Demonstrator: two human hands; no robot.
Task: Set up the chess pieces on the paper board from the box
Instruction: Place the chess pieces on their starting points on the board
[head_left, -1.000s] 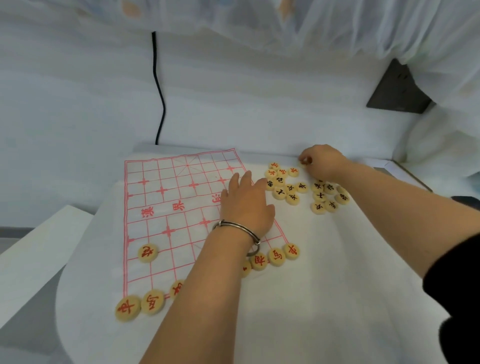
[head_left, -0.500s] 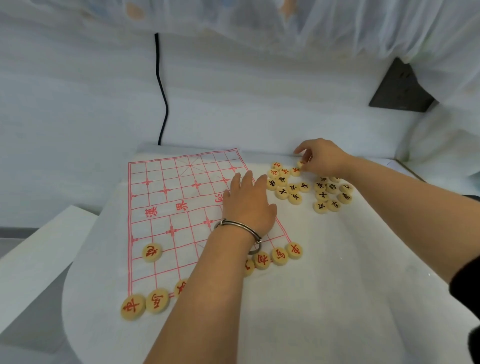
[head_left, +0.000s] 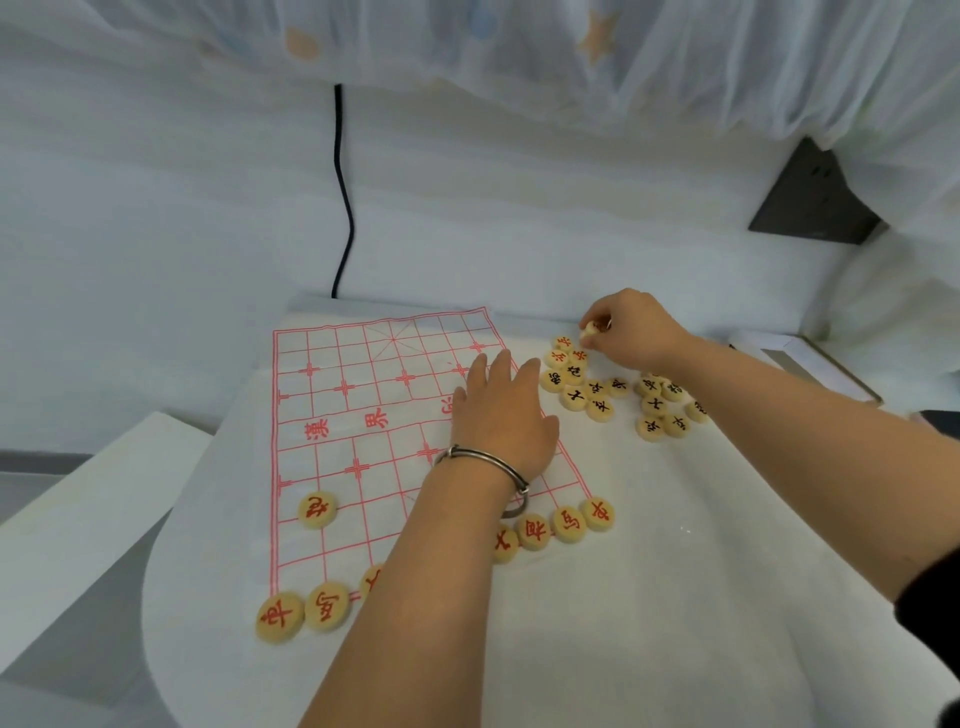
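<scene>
The paper board (head_left: 363, 395) with red grid lines lies on a white cloth. My left hand (head_left: 501, 415), a metal bangle on its wrist, rests flat on the board's right side, fingers apart. My right hand (head_left: 631, 327) is at the far end of a loose pile of pieces (head_left: 597, 387) right of the board, its fingertips pinched on one wooden piece (head_left: 589, 330). Red-lettered pieces stand along the near edge: two at the left corner (head_left: 304, 610) and several at the right corner (head_left: 566, 522). One red piece (head_left: 317, 510) stands alone on the board.
A second cluster of black-lettered pieces (head_left: 667, 410) lies under my right forearm. A white box (head_left: 810, 364) sits at the far right. A black cable (head_left: 343, 192) runs down the wall behind. A white ledge (head_left: 78, 514) is at the left.
My right hand has moved from the pile's right side to its far end and lifted a piece between its fingertips. My left hand has stayed flat on the board.
</scene>
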